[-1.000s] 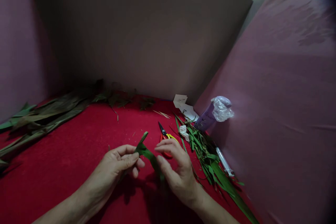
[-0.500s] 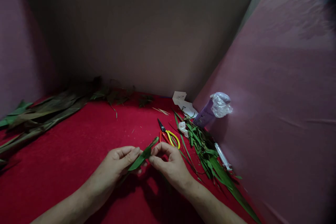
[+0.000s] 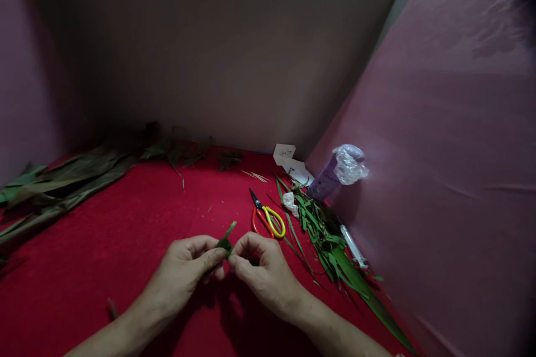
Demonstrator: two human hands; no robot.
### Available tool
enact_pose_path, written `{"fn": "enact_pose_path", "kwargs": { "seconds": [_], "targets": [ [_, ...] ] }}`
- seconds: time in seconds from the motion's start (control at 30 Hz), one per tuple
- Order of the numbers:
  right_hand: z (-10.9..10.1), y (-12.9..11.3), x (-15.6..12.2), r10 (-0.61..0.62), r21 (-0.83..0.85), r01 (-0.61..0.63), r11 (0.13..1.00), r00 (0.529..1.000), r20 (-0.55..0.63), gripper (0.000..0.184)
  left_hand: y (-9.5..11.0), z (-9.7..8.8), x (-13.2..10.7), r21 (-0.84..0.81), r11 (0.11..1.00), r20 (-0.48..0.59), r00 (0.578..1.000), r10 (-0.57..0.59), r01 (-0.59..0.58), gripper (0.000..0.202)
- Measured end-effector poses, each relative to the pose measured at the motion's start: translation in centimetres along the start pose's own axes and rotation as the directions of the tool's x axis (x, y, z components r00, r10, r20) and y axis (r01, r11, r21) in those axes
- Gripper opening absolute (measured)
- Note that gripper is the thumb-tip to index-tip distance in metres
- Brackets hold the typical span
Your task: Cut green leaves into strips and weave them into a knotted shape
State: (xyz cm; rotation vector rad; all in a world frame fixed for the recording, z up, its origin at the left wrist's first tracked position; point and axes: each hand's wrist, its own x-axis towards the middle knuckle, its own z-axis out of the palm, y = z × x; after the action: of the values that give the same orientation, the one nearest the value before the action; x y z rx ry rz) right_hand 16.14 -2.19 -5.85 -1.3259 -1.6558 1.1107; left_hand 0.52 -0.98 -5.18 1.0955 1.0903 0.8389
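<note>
A small folded green leaf [image 3: 225, 242] is pinched between the thumb and fingers of my left hand [image 3: 188, 268], its narrow end poking up and away from me. Thumb and forefinger of my right hand [image 3: 266, 265] are closed at the leaf's right edge. Most of the leaf is hidden behind my fingers. Just beyond my right hand lie scissors [image 3: 266, 215] with dark blades and one red and one yellow handle, on the red cloth [image 3: 176, 206].
At right are cut green leaf strips [image 3: 322, 240], a syringe [image 3: 354, 246], crumpled white paper [image 3: 290, 203] and a purple container [image 3: 324, 181] topped with clear plastic. Thin sticks [image 3: 255, 176] and white cards [image 3: 285, 154] lie behind. Large leaves [image 3: 75, 184] lie at left.
The leaf has turned in my hands, so its long green face is now mostly covered by my fingers. My right hand has shifted slightly left, showing more of the scissors' handles.
</note>
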Motion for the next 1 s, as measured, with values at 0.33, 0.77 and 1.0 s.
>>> {"fn": "enact_pose_path", "kwargs": {
  "seconds": [0.33,0.77,1.0],
  "targets": [
    [0.1,-0.2,-0.6,0.014,0.048,-0.016,0.999,0.999,0.035,0.013,-1.2,0.1,0.2,-0.115,0.992,-0.04,0.998,0.04,-0.044,0.017],
    [0.2,1.0,-0.3,0.054,0.022,-0.053,0.998,0.998,-0.021,0.018,-1.6,-0.2,0.8,-0.16,0.987,-0.043,0.999,0.002,-0.009,0.021],
    [-0.3,0.2,-0.3,0.07,0.173,-0.075,0.982,0.997,0.038,0.02,-1.2,-0.7,0.6,-0.137,0.99,0.012,1.0,0.019,-0.018,0.013]
  ]
}}
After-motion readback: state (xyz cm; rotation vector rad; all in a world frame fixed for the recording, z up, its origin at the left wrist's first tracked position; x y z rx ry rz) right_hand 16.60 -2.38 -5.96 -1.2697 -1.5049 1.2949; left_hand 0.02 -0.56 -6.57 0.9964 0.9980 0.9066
